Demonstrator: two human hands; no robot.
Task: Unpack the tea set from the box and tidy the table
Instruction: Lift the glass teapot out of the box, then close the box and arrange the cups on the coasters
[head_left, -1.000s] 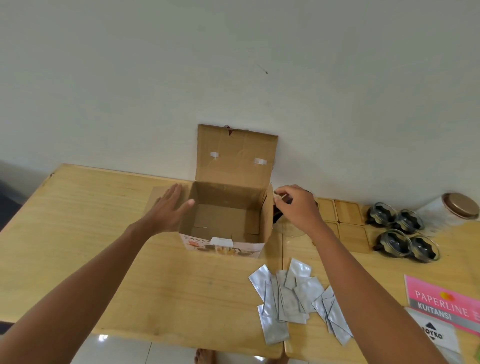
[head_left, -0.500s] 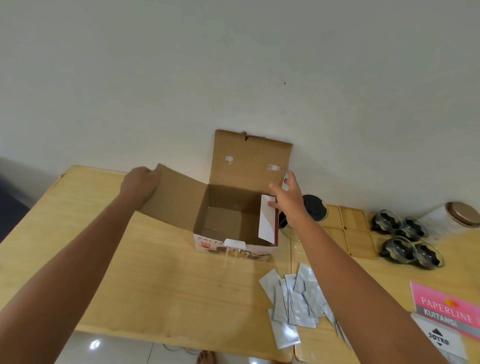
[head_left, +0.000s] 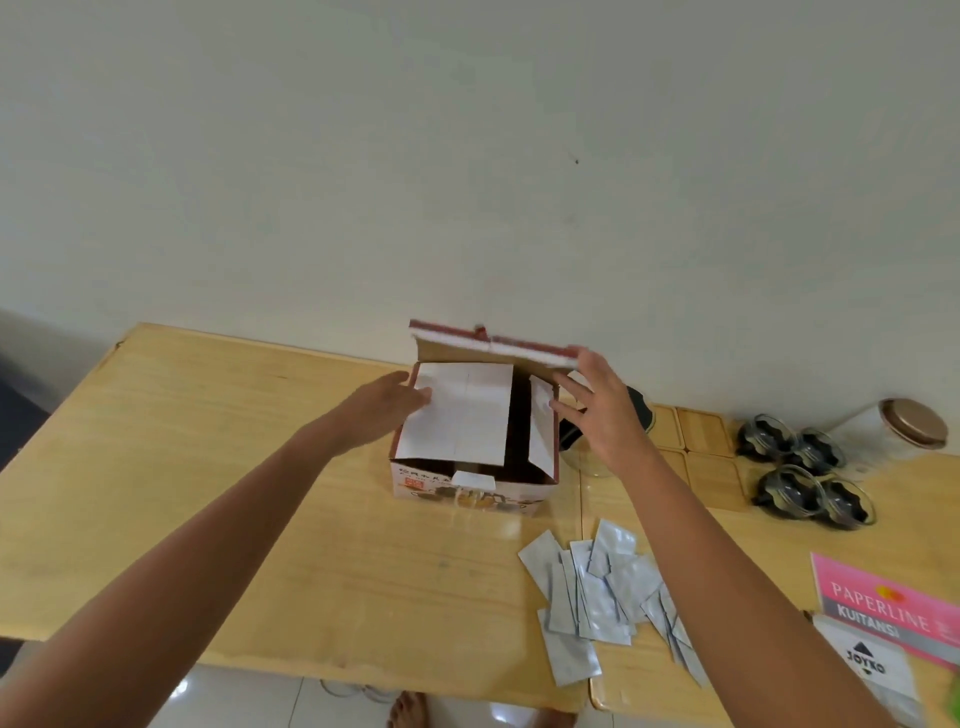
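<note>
Cardboard flaps are folding shut on the small printed box (head_left: 472, 457), which sits mid-surface against the wall. The left hand (head_left: 387, 410) presses the white side flap flat, grip apart; the right hand (head_left: 597, 410), fingers spread, tips the lid. Just right of the box stands a glass teapot (head_left: 597, 452); a careless swing could topple it.
</note>
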